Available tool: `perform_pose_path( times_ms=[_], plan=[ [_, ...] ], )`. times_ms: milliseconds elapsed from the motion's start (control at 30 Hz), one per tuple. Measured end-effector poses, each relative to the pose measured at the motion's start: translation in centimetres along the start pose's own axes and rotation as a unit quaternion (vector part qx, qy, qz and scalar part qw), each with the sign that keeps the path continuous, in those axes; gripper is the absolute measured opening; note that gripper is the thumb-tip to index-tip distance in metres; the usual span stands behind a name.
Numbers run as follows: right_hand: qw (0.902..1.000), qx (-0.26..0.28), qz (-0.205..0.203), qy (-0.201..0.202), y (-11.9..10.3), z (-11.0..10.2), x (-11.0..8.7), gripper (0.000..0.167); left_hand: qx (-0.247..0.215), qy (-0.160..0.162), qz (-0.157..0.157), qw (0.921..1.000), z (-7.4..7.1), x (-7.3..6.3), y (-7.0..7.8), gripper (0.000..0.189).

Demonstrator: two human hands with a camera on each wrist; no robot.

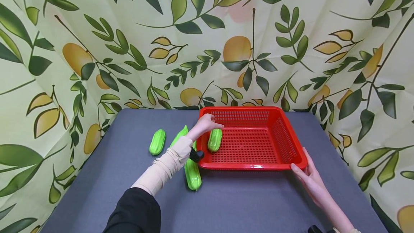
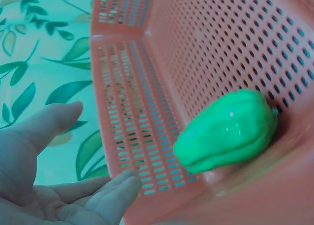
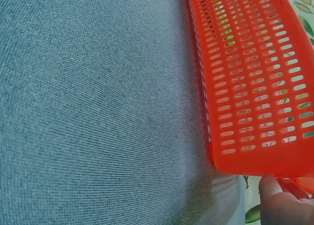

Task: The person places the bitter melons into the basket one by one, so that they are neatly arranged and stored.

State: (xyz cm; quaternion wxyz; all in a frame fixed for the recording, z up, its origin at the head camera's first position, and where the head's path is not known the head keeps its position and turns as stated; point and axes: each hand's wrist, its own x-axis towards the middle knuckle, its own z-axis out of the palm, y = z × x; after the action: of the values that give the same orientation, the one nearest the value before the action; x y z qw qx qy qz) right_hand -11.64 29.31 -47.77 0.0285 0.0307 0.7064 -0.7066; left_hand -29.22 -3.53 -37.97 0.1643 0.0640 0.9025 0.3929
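Note:
One ribbed green gourd (image 1: 215,140) lies inside the red plastic basket (image 1: 249,146), against its left side. Over the basket's left rim is my left hand (image 1: 206,123); the left wrist view shows its thumb and fingers spread, apart from the gourd (image 2: 228,131), with nothing between them. At the front right corner my right hand (image 1: 309,175) grips the basket rim, thumb on top. In the right wrist view, the right hand (image 3: 287,205) is partly cut off at the frame edge, beside the basket's slotted wall (image 3: 255,97).
Left of the basket, more green gourds lie on the grey tabletop (image 1: 245,204): one at the far left (image 1: 157,142), one partly behind my left forearm (image 1: 179,135), one nearer the front (image 1: 193,176). A leaf-patterned cloth (image 1: 207,46) hangs behind the table.

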Motion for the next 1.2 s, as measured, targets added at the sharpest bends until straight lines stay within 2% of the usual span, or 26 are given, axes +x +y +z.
perform_pose_path(
  times_ms=[267, 567, 833, 1200],
  plan=[
    [0.9999, 0.007, -0.011, -0.007, 0.1, 0.0, 0.0, 0.082, -0.099, 0.018, 0.035, 0.9944, -0.4, -1.2, -0.6, 0.074],
    [0.9999, 0.012, -0.008, -0.006, 0.1, -0.1, 0.0, 0.081, -0.193, 0.040, 0.056, 0.9788, -0.9, -3.4, -1.5, 0.070],
    [0.9999, 0.001, 0.014, -0.003, 0.2, -0.1, 0.2, 0.082, -0.235, 0.056, 0.070, 0.9678, -0.9, -5.1, -2.9, 0.071],
    [0.9995, 0.032, 0.005, -0.005, 0.3, 0.0, 0.2, 0.081, -0.284, 0.083, 0.105, 0.9495, -1.1, -7.4, -4.5, 0.067]
  ],
)
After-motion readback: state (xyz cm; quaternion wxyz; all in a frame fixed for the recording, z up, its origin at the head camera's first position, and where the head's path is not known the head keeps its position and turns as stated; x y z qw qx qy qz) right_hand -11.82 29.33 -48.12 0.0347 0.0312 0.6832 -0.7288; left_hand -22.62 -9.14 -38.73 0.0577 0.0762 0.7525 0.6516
